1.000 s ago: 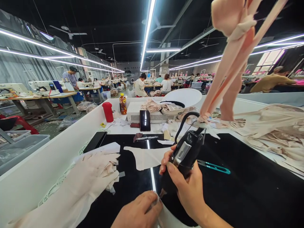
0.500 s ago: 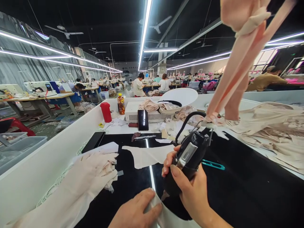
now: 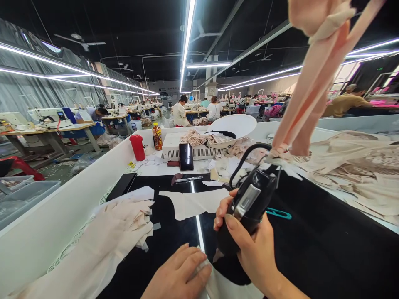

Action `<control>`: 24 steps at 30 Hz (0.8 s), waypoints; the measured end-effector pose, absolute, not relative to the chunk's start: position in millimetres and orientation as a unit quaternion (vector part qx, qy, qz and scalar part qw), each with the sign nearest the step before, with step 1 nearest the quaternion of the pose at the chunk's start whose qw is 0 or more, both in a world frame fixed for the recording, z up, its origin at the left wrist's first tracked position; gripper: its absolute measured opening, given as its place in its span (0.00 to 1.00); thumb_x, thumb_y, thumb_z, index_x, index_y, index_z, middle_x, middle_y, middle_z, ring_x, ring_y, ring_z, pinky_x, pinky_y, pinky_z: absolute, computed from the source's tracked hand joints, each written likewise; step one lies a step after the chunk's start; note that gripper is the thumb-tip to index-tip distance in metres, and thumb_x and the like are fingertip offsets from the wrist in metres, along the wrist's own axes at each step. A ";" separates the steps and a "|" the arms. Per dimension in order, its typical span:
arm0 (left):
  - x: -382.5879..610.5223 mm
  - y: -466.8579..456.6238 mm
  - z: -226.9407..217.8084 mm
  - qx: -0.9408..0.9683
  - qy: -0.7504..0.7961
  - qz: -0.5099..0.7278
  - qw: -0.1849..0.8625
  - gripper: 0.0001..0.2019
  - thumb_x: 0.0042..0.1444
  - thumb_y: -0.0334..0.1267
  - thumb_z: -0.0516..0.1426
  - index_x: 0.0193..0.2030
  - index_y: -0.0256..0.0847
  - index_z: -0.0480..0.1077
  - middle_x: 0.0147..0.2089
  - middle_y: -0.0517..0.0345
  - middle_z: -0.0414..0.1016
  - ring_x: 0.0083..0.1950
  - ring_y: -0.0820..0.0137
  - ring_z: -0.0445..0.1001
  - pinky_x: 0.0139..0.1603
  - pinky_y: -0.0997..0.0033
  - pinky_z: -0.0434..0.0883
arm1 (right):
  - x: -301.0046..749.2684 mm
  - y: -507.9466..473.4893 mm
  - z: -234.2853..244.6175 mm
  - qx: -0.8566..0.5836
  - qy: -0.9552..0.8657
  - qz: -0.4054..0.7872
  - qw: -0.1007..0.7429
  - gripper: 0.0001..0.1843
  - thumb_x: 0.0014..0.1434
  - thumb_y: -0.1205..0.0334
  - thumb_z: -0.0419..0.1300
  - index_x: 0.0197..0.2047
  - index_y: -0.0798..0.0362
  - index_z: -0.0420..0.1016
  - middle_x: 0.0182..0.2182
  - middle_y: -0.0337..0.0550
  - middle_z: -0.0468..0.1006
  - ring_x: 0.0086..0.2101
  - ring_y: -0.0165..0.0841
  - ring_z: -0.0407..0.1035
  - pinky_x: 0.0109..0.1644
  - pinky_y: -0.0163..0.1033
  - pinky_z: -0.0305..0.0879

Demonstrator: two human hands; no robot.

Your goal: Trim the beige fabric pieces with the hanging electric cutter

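My right hand (image 3: 249,243) is wrapped round a black corded hand tool (image 3: 254,195) with a silver lever, which looks like a small iron. Its rounded dark lower end is tilted toward the table, and whether it touches is unclear. Pink cloth strips (image 3: 307,95) hang from above and are tied to the tool's upper end. Near the front edge, my left hand (image 3: 179,272) has its thumb and fingers closed on a pale fabric piece (image 3: 230,286). That piece lies on the black work surface (image 3: 314,249) and is partly hidden by the hand.
Stacked beige fabric pieces (image 3: 102,241) lie at left; a single pale piece (image 3: 195,203) lies ahead. Beyond are a pen (image 3: 188,180), a phone (image 3: 186,157), a red cup (image 3: 137,147) and a bottle (image 3: 157,136). A teal snips-like tool (image 3: 279,213) and fabric heaps (image 3: 361,170) are at right.
My left hand's fingers have drawn in and bunched the fabric edge under them. My right hand keeps the black tool at nearly the same place. The view has shifted slightly.
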State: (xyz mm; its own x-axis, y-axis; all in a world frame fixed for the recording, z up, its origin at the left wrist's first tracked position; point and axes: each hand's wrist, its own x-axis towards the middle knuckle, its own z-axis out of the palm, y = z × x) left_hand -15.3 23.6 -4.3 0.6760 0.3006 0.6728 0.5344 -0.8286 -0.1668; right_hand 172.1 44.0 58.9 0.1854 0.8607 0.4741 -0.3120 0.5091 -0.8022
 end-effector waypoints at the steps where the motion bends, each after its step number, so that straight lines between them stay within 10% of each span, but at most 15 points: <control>1: -11.6 22.9 -2.9 -0.899 -0.233 -0.336 0.156 0.13 0.74 0.29 0.48 0.46 0.38 0.75 0.43 0.57 0.80 0.44 0.72 0.81 0.55 0.73 0.79 | 173.6 43.0 58.0 -0.280 -0.484 0.412 0.720 0.17 0.64 0.55 0.71 0.51 0.44 0.71 0.33 0.36 0.77 0.27 0.32 0.72 0.31 0.38 0.74; 7: 3.3 17.5 -11.3 -0.910 -0.235 -0.325 0.103 0.09 0.70 0.27 0.52 0.42 0.37 0.73 0.36 0.59 0.77 0.36 0.72 0.80 0.40 0.79 0.80 | 178.6 38.6 53.8 -0.276 -0.489 0.426 0.709 0.17 0.64 0.54 0.72 0.51 0.45 0.71 0.35 0.37 0.77 0.28 0.32 0.72 0.31 0.39 0.74; 24: 2.1 15.0 -5.1 -0.908 -0.227 -0.324 0.138 0.11 0.69 0.26 0.51 0.46 0.39 0.75 0.38 0.58 0.77 0.36 0.71 0.78 0.40 0.75 0.79 | 175.9 33.2 58.3 -0.299 -0.494 0.414 0.704 0.15 0.64 0.54 0.71 0.48 0.45 0.71 0.32 0.36 0.77 0.26 0.31 0.73 0.30 0.37 0.75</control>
State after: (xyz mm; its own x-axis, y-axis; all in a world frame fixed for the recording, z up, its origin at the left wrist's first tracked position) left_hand 2.1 15.0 -5.1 0.6865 0.3224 0.6517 0.5016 -0.8589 -0.1034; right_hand 175.9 33.2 58.3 0.1693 0.8784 0.4469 -0.2884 0.4778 -0.8298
